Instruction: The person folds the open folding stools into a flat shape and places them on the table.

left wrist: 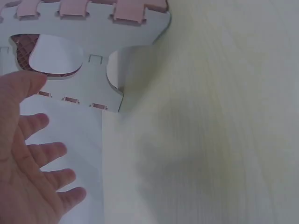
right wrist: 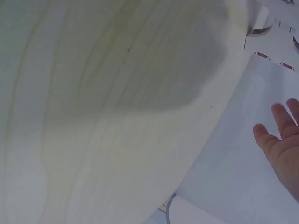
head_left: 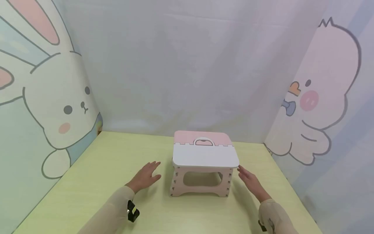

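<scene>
A small folding step stool (head_left: 205,156) with a white and pink top and a pale pink leg frame stands unfolded on the table. A white carry handle (head_left: 204,139) lies in its top. To its left, my left hand (head_left: 143,178) hovers with fingers spread, apart from the stool and holding nothing. My right hand (head_left: 252,182) is by the stool's right front corner, fingers extended; whether a fingertip touches it I cannot tell. The left wrist view shows the stool's side legs (left wrist: 96,70) beyond the thumb. Only part of the stool (right wrist: 271,39) enters the right wrist view.
The pale yellow wood-grain table (head_left: 117,152) ends at a hanging cloth backdrop (head_left: 175,71) behind and on both sides. A cartoon rabbit (head_left: 52,104) is printed on the left cloth, a cartoon chick (head_left: 327,71) on the right. Dark wrist devices (head_left: 132,211) sit at the sleeves.
</scene>
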Demonstrator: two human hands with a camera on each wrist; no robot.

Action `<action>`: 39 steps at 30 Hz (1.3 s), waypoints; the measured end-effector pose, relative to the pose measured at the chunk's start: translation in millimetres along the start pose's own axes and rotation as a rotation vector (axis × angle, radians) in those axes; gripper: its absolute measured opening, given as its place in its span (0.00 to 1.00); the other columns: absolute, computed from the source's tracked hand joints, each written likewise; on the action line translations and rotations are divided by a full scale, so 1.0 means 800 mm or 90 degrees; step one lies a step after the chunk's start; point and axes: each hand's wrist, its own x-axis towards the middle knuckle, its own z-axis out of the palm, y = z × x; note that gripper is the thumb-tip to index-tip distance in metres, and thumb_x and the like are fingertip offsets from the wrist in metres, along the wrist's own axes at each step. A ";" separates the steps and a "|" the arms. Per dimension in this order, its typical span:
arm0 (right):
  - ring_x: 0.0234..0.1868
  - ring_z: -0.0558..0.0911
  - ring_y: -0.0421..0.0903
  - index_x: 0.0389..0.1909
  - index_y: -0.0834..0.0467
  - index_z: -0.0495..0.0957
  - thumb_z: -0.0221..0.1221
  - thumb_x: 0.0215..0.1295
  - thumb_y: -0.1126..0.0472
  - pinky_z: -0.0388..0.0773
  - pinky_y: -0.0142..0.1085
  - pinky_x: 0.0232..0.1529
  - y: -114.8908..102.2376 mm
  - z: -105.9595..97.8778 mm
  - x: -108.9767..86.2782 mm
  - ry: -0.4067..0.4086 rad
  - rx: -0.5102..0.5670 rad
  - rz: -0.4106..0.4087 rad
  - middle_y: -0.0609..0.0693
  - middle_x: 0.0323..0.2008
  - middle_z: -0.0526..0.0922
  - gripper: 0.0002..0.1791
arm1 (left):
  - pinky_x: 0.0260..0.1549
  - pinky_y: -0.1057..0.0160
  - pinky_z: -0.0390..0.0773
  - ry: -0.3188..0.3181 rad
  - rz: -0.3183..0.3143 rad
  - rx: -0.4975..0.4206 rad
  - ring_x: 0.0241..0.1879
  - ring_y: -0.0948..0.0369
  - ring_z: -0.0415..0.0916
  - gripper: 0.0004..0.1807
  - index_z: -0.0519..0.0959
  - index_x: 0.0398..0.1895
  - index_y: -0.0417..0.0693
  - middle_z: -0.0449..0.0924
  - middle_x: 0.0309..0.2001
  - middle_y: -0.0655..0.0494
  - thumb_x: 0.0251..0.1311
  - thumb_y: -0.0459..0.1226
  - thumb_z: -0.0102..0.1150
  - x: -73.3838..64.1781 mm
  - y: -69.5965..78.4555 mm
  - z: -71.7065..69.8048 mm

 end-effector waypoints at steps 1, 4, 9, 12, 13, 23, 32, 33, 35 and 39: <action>0.61 0.68 0.67 0.67 0.73 0.56 0.44 0.75 0.60 0.58 0.61 0.61 -0.001 0.000 0.000 0.003 0.030 0.003 0.69 0.62 0.68 0.27 | 0.60 0.39 0.59 -0.006 -0.007 -0.037 0.65 0.35 0.57 0.28 0.65 0.65 0.32 0.62 0.65 0.30 0.66 0.39 0.54 0.001 0.001 -0.001; 0.58 0.74 0.63 0.67 0.74 0.57 0.42 0.77 0.57 0.61 0.59 0.61 -0.005 0.000 0.001 0.003 0.110 0.020 0.69 0.59 0.72 0.28 | 0.59 0.40 0.61 -0.018 -0.029 -0.140 0.64 0.37 0.60 0.26 0.66 0.63 0.29 0.66 0.63 0.32 0.69 0.40 0.51 0.005 0.003 -0.001; 0.58 0.74 0.62 0.67 0.75 0.56 0.35 0.79 0.50 0.60 0.55 0.63 -0.005 -0.001 0.005 -0.030 0.186 0.019 0.70 0.59 0.71 0.32 | 0.58 0.42 0.64 -0.054 -0.061 -0.244 0.62 0.39 0.64 0.28 0.65 0.64 0.29 0.68 0.62 0.32 0.69 0.41 0.49 0.010 0.003 -0.001; 0.59 0.73 0.62 0.67 0.76 0.53 0.31 0.77 0.41 0.58 0.56 0.63 0.000 -0.001 0.006 -0.095 0.210 0.005 0.71 0.60 0.69 0.40 | 0.58 0.41 0.64 -0.103 -0.074 -0.294 0.63 0.39 0.63 0.32 0.62 0.67 0.31 0.67 0.62 0.32 0.68 0.44 0.52 0.011 0.002 -0.001; 0.60 0.72 0.63 0.68 0.76 0.51 0.30 0.75 0.39 0.58 0.56 0.63 0.002 -0.001 0.005 -0.121 0.210 -0.008 0.72 0.60 0.68 0.43 | 0.58 0.41 0.64 -0.119 -0.070 -0.299 0.63 0.39 0.63 0.33 0.61 0.67 0.31 0.66 0.63 0.32 0.67 0.45 0.53 0.011 0.003 0.000; 0.60 0.71 0.64 0.67 0.73 0.58 0.60 0.64 0.54 0.68 0.55 0.58 -0.003 0.016 0.003 -0.189 0.151 -0.043 0.68 0.61 0.70 0.39 | 0.58 0.37 0.60 -0.182 -0.024 -0.266 0.65 0.37 0.59 0.38 0.60 0.68 0.31 0.65 0.63 0.32 0.63 0.46 0.59 0.017 0.015 0.013; 0.51 0.79 0.58 0.55 0.72 0.73 0.64 0.60 0.56 0.74 0.52 0.51 -0.009 0.026 0.009 -0.163 0.111 -0.019 0.63 0.50 0.81 0.28 | 0.58 0.39 0.62 -0.190 0.006 -0.213 0.64 0.38 0.61 0.37 0.63 0.65 0.30 0.68 0.62 0.33 0.59 0.44 0.63 0.019 0.022 0.029; 0.51 0.80 0.58 0.54 0.72 0.74 0.64 0.60 0.56 0.75 0.52 0.51 -0.009 0.027 0.010 -0.162 0.108 -0.019 0.63 0.49 0.81 0.28 | 0.58 0.39 0.62 -0.189 0.010 -0.212 0.63 0.38 0.61 0.37 0.64 0.65 0.29 0.68 0.62 0.32 0.59 0.44 0.62 0.019 0.021 0.031; 0.50 0.80 0.58 0.53 0.71 0.75 0.65 0.59 0.56 0.75 0.52 0.50 -0.010 0.029 0.011 -0.153 0.099 -0.015 0.63 0.48 0.81 0.27 | 0.58 0.40 0.62 -0.185 0.018 -0.210 0.63 0.38 0.62 0.36 0.64 0.64 0.29 0.68 0.62 0.32 0.60 0.43 0.62 0.021 0.022 0.034; 0.48 0.81 0.55 0.50 0.71 0.77 0.66 0.58 0.56 0.76 0.50 0.49 -0.011 0.032 0.011 -0.145 0.094 -0.009 0.62 0.46 0.83 0.25 | 0.58 0.40 0.64 -0.182 0.018 -0.206 0.63 0.38 0.63 0.35 0.65 0.64 0.28 0.68 0.61 0.31 0.60 0.43 0.62 0.022 0.024 0.038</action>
